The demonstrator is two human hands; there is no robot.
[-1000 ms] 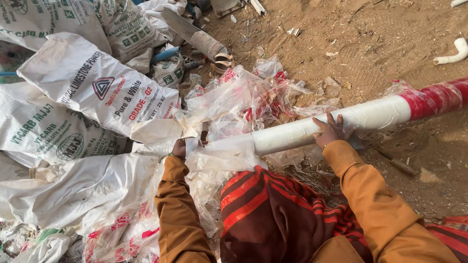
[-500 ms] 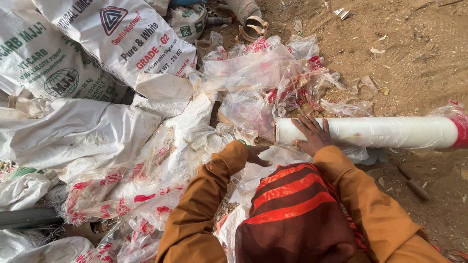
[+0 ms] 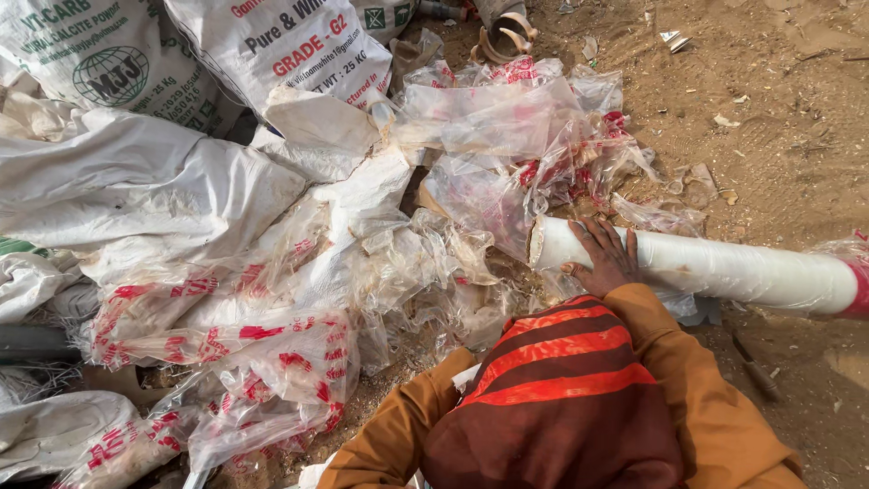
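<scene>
Right hand flat on a white pipe amid torn plastic wrap.
Nearest, a red-striped dark cloth (image 3: 552,398) sits between orange sleeves; the left hand is out of sight below it. The right hand (image 3: 605,258) lies palm down, fingers spread, on the pipe (image 3: 724,269) near its open left end; the pipe lies on the dirt ground (image 3: 778,118), running right. Clear wrap (image 3: 489,136) with red print is heaped beyond and left. White sacks (image 3: 136,181) lie farthest, top left.
</scene>
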